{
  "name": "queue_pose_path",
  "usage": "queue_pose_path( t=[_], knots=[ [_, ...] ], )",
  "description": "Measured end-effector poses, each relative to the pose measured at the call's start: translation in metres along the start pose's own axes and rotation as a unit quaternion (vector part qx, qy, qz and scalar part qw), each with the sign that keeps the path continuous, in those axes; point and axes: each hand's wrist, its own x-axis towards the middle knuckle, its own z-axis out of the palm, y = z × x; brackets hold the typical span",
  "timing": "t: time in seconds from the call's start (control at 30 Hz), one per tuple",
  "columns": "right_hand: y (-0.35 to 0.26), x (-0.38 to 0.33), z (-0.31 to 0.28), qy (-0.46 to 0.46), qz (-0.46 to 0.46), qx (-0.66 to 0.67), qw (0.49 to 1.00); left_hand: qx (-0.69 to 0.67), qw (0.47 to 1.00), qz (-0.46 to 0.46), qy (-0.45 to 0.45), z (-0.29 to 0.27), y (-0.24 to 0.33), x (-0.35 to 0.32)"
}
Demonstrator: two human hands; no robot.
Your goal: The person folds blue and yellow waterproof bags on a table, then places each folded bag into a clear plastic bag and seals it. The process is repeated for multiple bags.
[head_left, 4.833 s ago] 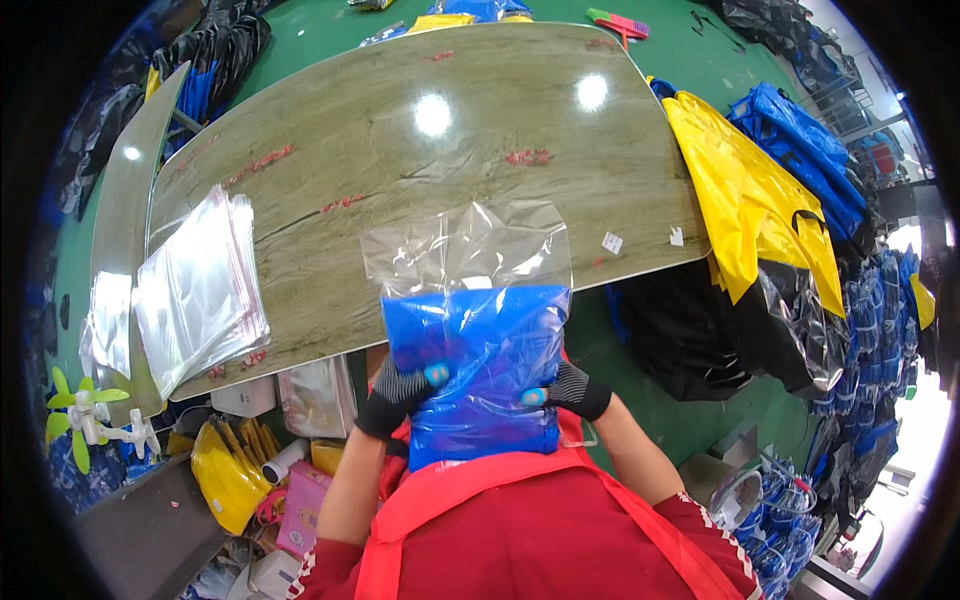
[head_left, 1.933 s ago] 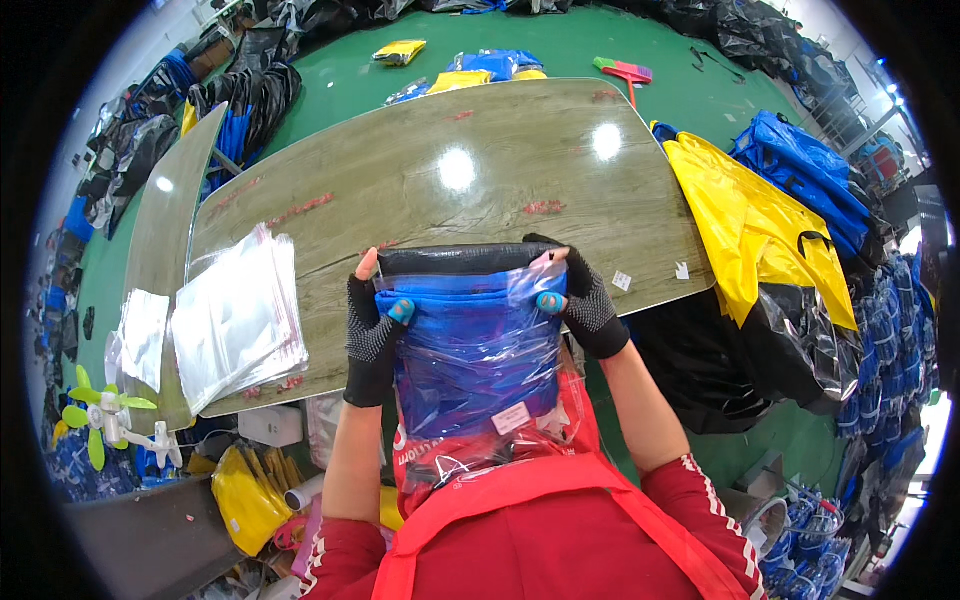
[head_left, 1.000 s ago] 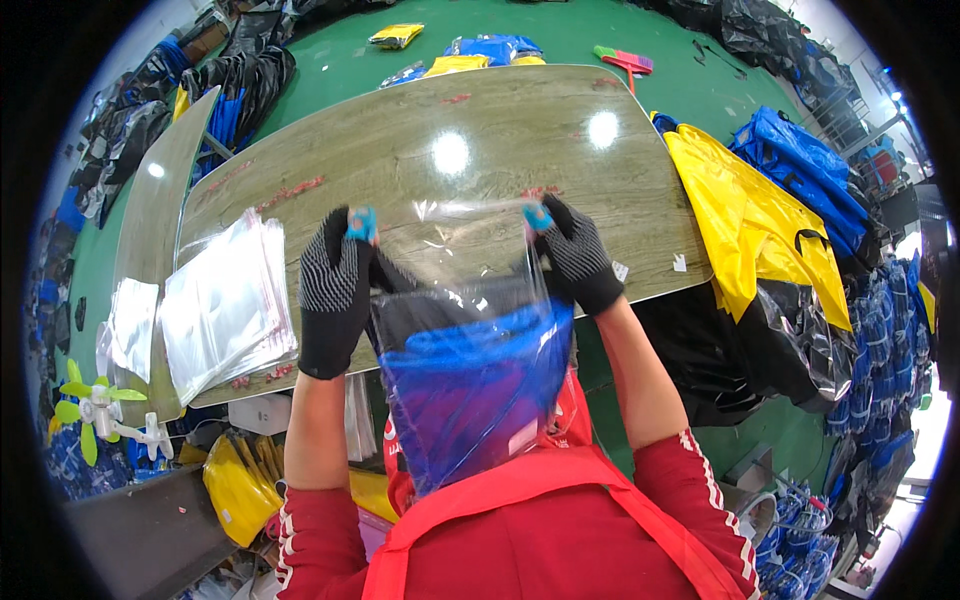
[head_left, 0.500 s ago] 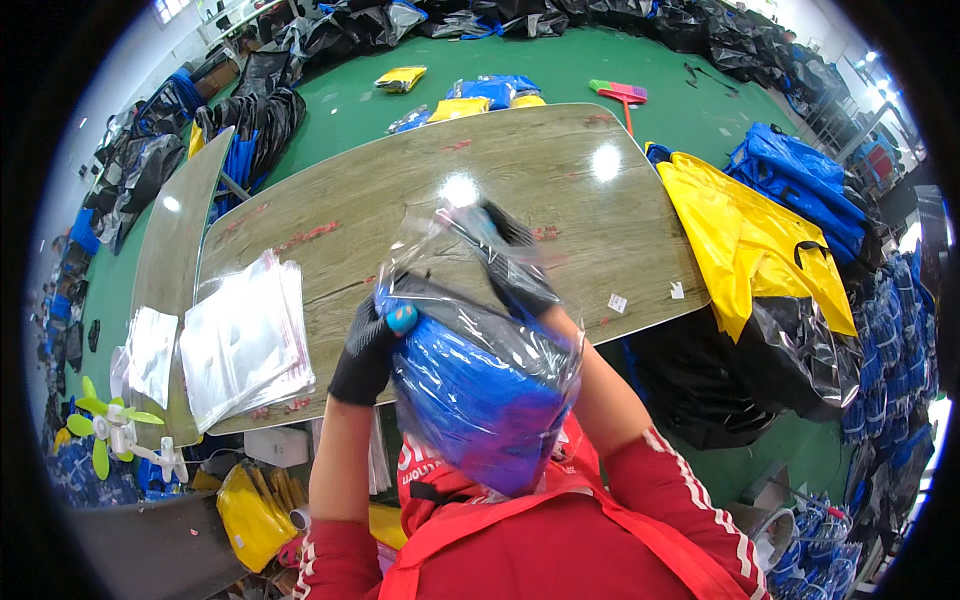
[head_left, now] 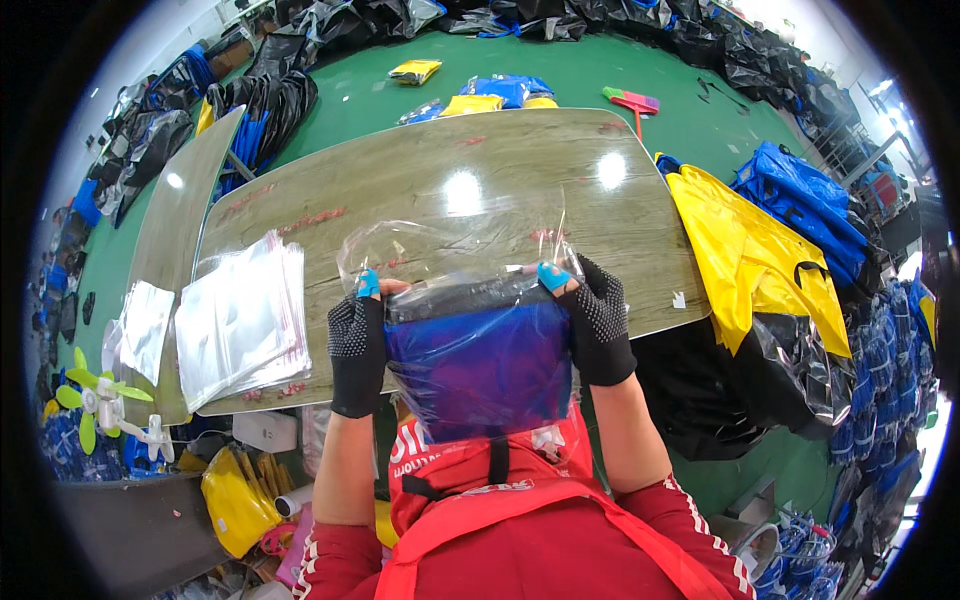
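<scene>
A clear plastic bag (head_left: 465, 255) with a folded blue and black sheet-like item (head_left: 480, 350) inside is held up in front of my red apron. My left hand (head_left: 358, 340), in a black dotted glove with blue tape on the thumb, grips the bag's left side near the top of the folded item. On the opposite side my right hand (head_left: 600, 320), gloved and taped likewise, pinches the bag. The loose clear mouth of the bag stands up beyond both hands, over the table.
The wood-grain table (head_left: 400, 215) carries a stack of clear bags (head_left: 245, 335) at its left. Yellow sheeting (head_left: 750, 250) hangs by the right edge. A small green-bladed fan (head_left: 100, 400) stands at lower left. Beyond the table lie folded packs (head_left: 500, 92) and a broom (head_left: 632, 102).
My right hand has come back from the bag's mouth and down to its right side. The bag has turned from tilted to level, and my left hand has shifted slightly left.
</scene>
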Motion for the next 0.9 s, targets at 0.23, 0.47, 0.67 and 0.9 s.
queue_pose_path(
  t=[0.23, 0.47, 0.67, 0.9],
  knots=[
    [0.083, 0.013, -0.019, 0.059, -0.058, -0.375, 0.923, 0.141, 0.976, 0.04, -0.161, 0.004, -0.061, 0.022],
    [0.112, 0.026, -0.05, -0.168, -0.05, -0.234, 0.956, -0.054, 0.977, -0.163, -0.124, 0.004, -0.071, 0.016],
    [0.117, 0.037, -0.049, -0.021, 0.017, -0.285, 0.958, -0.047, 0.985, -0.116, -0.119, 0.003, -0.087, 0.027],
    [0.073, 0.057, 0.0, 0.208, -0.353, -0.405, 0.817, -0.24, 0.956, -0.166, -0.007, 0.004, -0.078, 0.045]
  ],
)
